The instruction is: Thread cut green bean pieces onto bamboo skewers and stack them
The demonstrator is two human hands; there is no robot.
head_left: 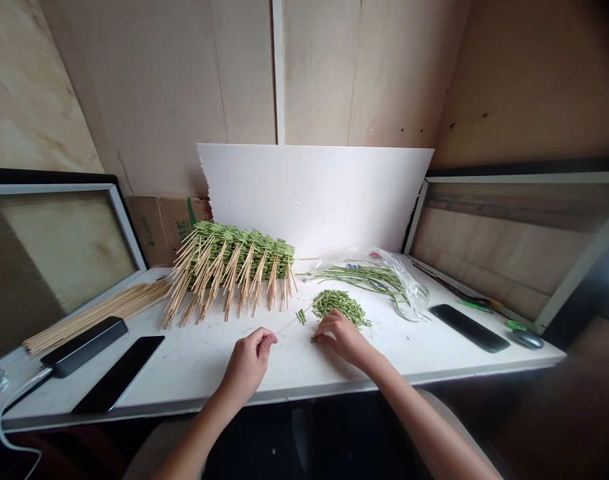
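My left hand (254, 350) is closed in a pinch on the end of a thin skewer (285, 327) that points away to the right. A few short green stalk pieces (300, 317) sit across this skewer toward its far end. My right hand (338, 335) is at the front edge of a pile of cut green stalk pieces (342, 305), its fingertips pinched on a green stalk piece (314, 340). Left of the pile rests a large stack of finished skewers (239, 257), green pieces packed at the back and bare stick ends fanned forward.
Bare sticks (102, 310) lie at left, behind a black box-shaped device (84, 345) and a phone (119, 373). Long green stalks (364, 275) lie in a clear plastic bag (409, 287). Another phone (469, 327) and a mouse (527, 338) are at right. A white board (319, 197) stands behind.
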